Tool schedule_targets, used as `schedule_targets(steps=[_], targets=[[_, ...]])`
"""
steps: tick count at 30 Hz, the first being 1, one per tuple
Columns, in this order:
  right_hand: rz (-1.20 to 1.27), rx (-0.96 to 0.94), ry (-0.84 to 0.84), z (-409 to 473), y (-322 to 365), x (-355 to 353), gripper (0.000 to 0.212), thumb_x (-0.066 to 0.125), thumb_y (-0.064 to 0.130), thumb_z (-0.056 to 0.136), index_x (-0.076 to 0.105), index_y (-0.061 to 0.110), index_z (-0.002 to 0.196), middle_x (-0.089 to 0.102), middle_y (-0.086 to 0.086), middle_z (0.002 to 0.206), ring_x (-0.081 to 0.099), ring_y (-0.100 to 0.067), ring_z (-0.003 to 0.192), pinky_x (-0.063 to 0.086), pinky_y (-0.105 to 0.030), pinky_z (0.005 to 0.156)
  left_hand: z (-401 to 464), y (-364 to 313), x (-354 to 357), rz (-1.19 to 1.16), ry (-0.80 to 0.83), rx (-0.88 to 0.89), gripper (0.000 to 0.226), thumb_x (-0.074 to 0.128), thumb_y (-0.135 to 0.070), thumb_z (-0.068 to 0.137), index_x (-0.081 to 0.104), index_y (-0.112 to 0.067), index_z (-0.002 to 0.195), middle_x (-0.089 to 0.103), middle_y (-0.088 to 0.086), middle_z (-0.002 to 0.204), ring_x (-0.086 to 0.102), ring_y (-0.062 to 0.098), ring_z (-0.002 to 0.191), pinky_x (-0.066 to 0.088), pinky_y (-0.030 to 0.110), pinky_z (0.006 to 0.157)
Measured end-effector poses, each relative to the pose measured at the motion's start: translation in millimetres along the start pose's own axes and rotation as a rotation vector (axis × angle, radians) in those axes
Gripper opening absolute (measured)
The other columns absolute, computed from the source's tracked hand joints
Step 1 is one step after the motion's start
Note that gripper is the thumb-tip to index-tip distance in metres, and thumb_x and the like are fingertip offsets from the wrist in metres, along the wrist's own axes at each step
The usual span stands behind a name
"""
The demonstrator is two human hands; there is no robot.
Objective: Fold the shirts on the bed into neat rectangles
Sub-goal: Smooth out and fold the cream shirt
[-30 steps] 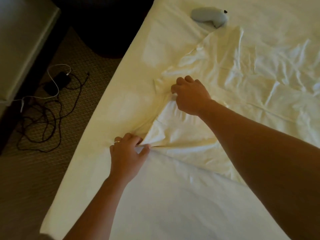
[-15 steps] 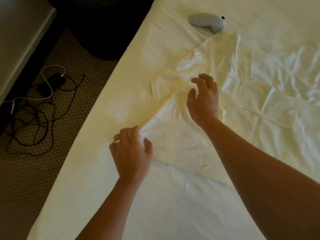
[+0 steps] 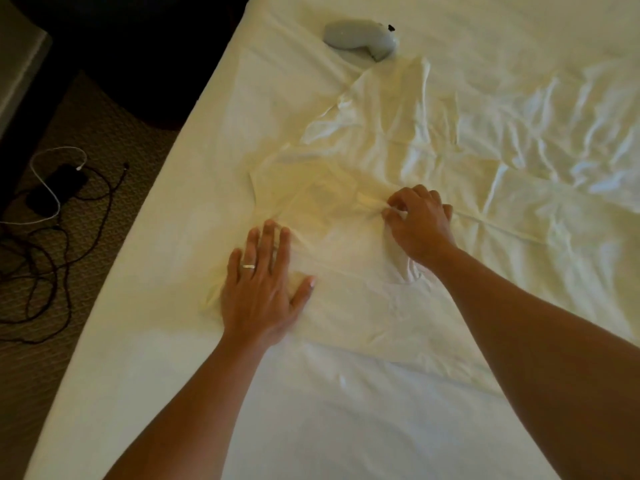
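Head view, item by item.

Left hand [image 3: 261, 289]: yours, laid flat on the shirt [image 3: 346, 237], palm down, fingers straight and a little spread, thumb out to the right. It grasps nothing; it presses the near-left part of the cloth against the bed [image 3: 329, 427]. A ring [image 3: 248, 266] shows on one finger.

Right hand [image 3: 419, 225]: yours, fingers curled, fingertips and thumb pinching a small gather of shirt fabric at the left side of the hand. Creases run out from that pinch toward the left. The heel of the hand rests on the cloth.

Shirt: pale cream, nearly the same colour as the sheet, spread crumpled across the left half of the bed, near its left edge. Both hands are on it, the left nearer you, the right farther and to the right. Its far end reaches up close to the controller [image 3: 360, 38]. Exact outline on the right is hard to separate from the wrinkled sheet.

Controller: grey, lying on the bed at the far side, just beyond the shirt.

Floor, left of the bed: a tangle of dark cables [image 3: 38, 271], a white cable [image 3: 52, 188] and a dark phone [image 3: 59, 188] on carpet.
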State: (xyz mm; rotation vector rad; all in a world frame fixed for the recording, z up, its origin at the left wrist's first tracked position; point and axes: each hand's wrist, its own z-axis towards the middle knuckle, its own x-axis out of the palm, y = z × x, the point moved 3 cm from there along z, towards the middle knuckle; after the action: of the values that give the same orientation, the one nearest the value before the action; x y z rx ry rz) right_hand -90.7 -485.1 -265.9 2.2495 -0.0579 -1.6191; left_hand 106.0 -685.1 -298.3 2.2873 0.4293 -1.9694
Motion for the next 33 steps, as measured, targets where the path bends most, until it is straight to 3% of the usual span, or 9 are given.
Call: schedule_targets(steps=[4, 9, 11, 14, 17, 20, 24, 30, 33], targets=[[0.045, -0.075, -0.058, 3.3, 25.4, -5.1, 0.033, 0.057, 0.025, 0.091, 0.061, 0.021, 0.123, 0.055, -0.002, 0.123, 0.046, -0.026, 0.120, 0.031, -0.041, 0.100, -7.5, -1.4, 0.6, -0.005, -0.009, -0.018, 0.084, 0.034, -0.066, 0.096, 0.018, -0.017, 0.162, 0.014, 0.013, 0.169, 0.023, 0.035, 0.152, 0.025, 0.054, 0.117], [-0.029, -0.088, 0.150, 19.1, 44.5, 7.1, 0.027, 0.053, 0.025, 0.094, 0.058, 0.025, 0.121, 0.058, 0.001, 0.118, 0.052, -0.024, 0.113, 0.028, -0.040, 0.094, -7.3, 0.2, 2.6, -0.007, 0.010, -0.018, 0.088, 0.034, -0.068, 0.095, 0.010, -0.018, 0.163, 0.007, 0.013, 0.170, 0.018, 0.035, 0.154, 0.023, 0.055, 0.119], [0.012, -0.026, 0.127, 22.9, 41.0, 4.0, 0.028, 0.049, 0.015, 0.091, 0.059, 0.023, 0.116, 0.060, 0.001, 0.113, 0.054, -0.024, 0.110, 0.027, -0.040, 0.093, -7.2, -0.5, 3.0, -0.018, 0.005, -0.034, 0.089, 0.035, -0.068, 0.095, 0.010, -0.017, 0.163, 0.007, 0.014, 0.169, 0.017, 0.035, 0.154, 0.022, 0.055, 0.119], [0.001, -0.043, 0.024, 24.2, 48.4, -2.8, 0.040, 0.048, 0.009, 0.086, 0.058, 0.021, 0.123, 0.053, -0.002, 0.122, 0.048, -0.025, 0.117, 0.029, -0.040, 0.095, -8.3, -0.3, 4.3, -0.030, 0.006, -0.050, 0.090, 0.033, -0.070, 0.094, 0.011, -0.016, 0.163, 0.008, 0.015, 0.169, 0.016, 0.034, 0.154, 0.022, 0.055, 0.120], [-0.075, -0.295, -0.102, 25.6, 78.6, -7.7, 0.052, 0.051, 0.013, 0.084, 0.054, 0.021, 0.135, 0.049, -0.003, 0.135, 0.043, -0.027, 0.124, 0.029, -0.042, 0.100, -6.7, 0.8, 7.2, -0.034, 0.028, -0.051, 0.091, 0.030, -0.071, 0.094, 0.009, -0.016, 0.163, 0.006, 0.015, 0.169, 0.014, 0.034, 0.155, 0.020, 0.055, 0.121], [-0.368, -0.574, 0.016, 30.1, 103.6, 6.1, 0.059, 0.053, 0.018, 0.086, 0.046, 0.025, 0.144, 0.046, 0.000, 0.143, 0.039, -0.028, 0.130, 0.029, -0.045, 0.103, -5.3, 1.2, 9.3, -0.019, 0.043, -0.046, 0.090, 0.025, -0.072, 0.095, 0.006, -0.016, 0.163, 0.003, 0.014, 0.170, 0.011, 0.033, 0.155, 0.018, 0.054, 0.122], [-0.533, -0.598, -0.013, 33.9, 103.7, 12.3, 0.036, 0.055, 0.019, 0.089, 0.060, 0.021, 0.125, 0.054, -0.002, 0.117, 0.042, -0.028, 0.114, 0.029, -0.042, 0.095, -4.9, 2.8, 10.0, -0.028, 0.037, -0.039, 0.090, 0.024, -0.072, 0.095, 0.004, -0.016, 0.163, 0.003, 0.013, 0.170, 0.010, 0.032, 0.156, 0.018, 0.054, 0.122], [-0.226, -0.474, -0.215, -19.5, 80.3, -7.4, 0.013, 0.068, 0.015, 0.082, 0.070, 0.013, 0.094, 0.060, -0.003, 0.101, 0.050, -0.031, 0.102, 0.031, -0.043, 0.087, -7.9, 5.1, -1.4, -0.129, 0.000, -0.017, 0.085, 0.025, -0.069, 0.097, -0.001, -0.021, 0.162, 0.002, 0.009, 0.170, 0.010, 0.031, 0.156, 0.014, 0.054, 0.122], [-0.107, -0.391, -0.260, -79.1, 47.8, -9.3, 0.011, 0.070, 0.016, 0.079, 0.068, 0.014, 0.090, 0.065, 0.000, 0.101, 0.053, -0.030, 0.103, 0.033, -0.042, 0.086, -18.4, 7.3, -16.7, -0.134, -0.123, 0.031, 0.081, 0.048, -0.052, 0.093, 0.019, -0.016, 0.159, 0.022, 0.015, 0.165, 0.027, 0.037, 0.148, 0.025, 0.054, 0.113]])
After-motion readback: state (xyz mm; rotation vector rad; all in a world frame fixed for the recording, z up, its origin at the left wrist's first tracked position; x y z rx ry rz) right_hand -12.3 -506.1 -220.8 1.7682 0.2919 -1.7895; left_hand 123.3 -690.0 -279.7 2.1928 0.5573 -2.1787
